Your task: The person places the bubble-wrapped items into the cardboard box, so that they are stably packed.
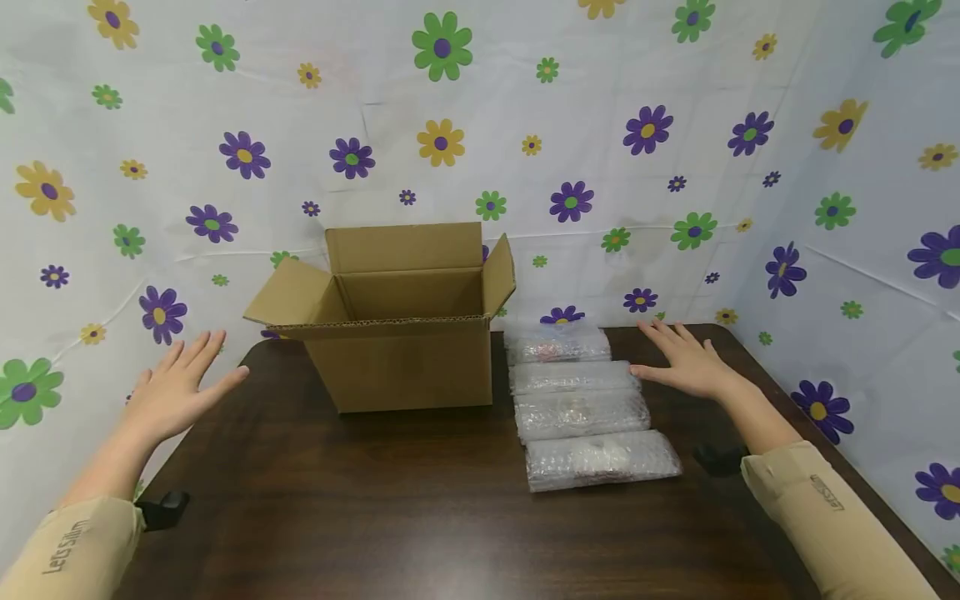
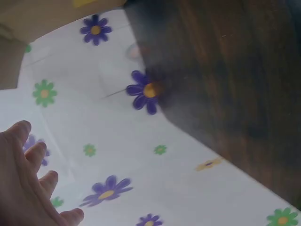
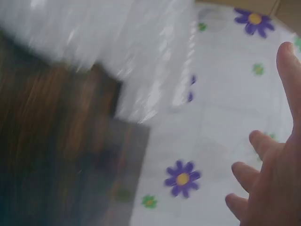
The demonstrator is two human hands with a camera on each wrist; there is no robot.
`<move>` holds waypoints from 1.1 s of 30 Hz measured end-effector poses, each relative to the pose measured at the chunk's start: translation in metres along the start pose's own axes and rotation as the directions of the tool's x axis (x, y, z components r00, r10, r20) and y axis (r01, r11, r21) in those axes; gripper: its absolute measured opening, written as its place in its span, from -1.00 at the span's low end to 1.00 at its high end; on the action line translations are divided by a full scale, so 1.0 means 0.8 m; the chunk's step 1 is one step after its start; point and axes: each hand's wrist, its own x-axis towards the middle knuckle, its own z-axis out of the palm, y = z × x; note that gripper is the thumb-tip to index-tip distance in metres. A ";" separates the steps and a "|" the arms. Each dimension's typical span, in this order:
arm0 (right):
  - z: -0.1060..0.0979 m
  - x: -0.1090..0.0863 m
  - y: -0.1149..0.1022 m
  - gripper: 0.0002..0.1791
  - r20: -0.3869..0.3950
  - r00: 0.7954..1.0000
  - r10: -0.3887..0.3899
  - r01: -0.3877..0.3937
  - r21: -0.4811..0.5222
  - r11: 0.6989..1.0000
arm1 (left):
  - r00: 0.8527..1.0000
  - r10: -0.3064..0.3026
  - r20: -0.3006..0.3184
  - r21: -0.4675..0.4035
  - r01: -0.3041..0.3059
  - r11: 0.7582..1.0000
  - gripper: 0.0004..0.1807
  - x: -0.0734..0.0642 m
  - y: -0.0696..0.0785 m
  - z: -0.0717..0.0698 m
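My left hand (image 1: 171, 402) is raised over the table's left side, fingers spread and holding nothing. To its right stands a cardboard box (image 1: 405, 367) with its top flaps folded outward; its inner floor is hidden by the front wall. My right hand (image 1: 693, 367), also spread and bare, hovers at the right of several bubble-wrapped packages. The nearest bubble-wrapped package (image 1: 600, 460) lies at the front of the row, and the farthest package (image 1: 558, 343) lies by the back edge. In the right wrist view, blurred bubble wrap (image 3: 150, 52) appears beside the spread fingers (image 3: 265, 146).
The dark wooden table (image 1: 420, 508) carries the box and packages. Close behind it hangs a white flower-print cloth (image 1: 487, 100), which continues along both sides. A black strap (image 1: 165, 510) is on the left wrist and another black strap (image 1: 720, 460) on the right.
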 end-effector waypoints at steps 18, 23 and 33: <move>0.009 -0.062 -0.079 -0.07 0.154 0.913 -0.378 0.298 0.383 0.874 | 0.967 0.167 -0.193 -0.244 -0.212 0.946 -0.28 0.012 0.051 -0.075; 0.018 -0.063 -0.087 -0.15 0.153 0.881 -0.447 0.362 0.391 0.846 | 0.969 0.199 -0.148 -0.277 -0.234 0.932 -0.30 0.028 0.077 -0.085; 0.032 -0.070 -0.079 -0.29 0.155 0.903 -0.400 0.326 0.356 0.875 | 0.989 0.140 0.039 -0.325 -0.120 0.938 -0.30 0.057 0.102 -0.095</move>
